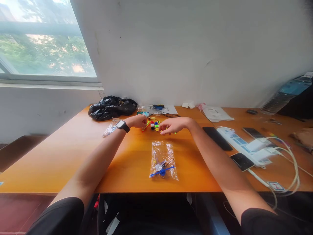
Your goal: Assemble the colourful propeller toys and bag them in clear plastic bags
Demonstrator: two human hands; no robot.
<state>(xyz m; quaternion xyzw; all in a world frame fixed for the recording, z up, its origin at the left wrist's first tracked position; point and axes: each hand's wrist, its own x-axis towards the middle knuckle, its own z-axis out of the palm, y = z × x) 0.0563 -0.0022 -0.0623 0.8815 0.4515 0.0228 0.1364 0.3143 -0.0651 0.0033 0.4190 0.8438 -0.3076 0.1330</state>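
Several small colourful plastic pieces (156, 123) lie in a cluster toward the back of the wooden table. At the cluster's left edge, my left hand (139, 121), with a smartwatch on the wrist, is closed; what its fingers hold, if anything, is hidden. My right hand (173, 125) hovers palm down at the cluster's right side, its fingers bent but apart, with no held item visible. Yellow-green bits show just under its fingers. Nearer to me lies a clear plastic bag (163, 156) containing blue plastic parts (162, 171) and a round white piece.
A black plastic bag (111, 108) sits at the back left, and a small packet (110, 129) lies beside my left wrist. On the right are a power strip (241, 143) with cables and chargers, several phones (216, 138), and a large water bottle (281, 94). Papers (217, 113) lie along the wall.
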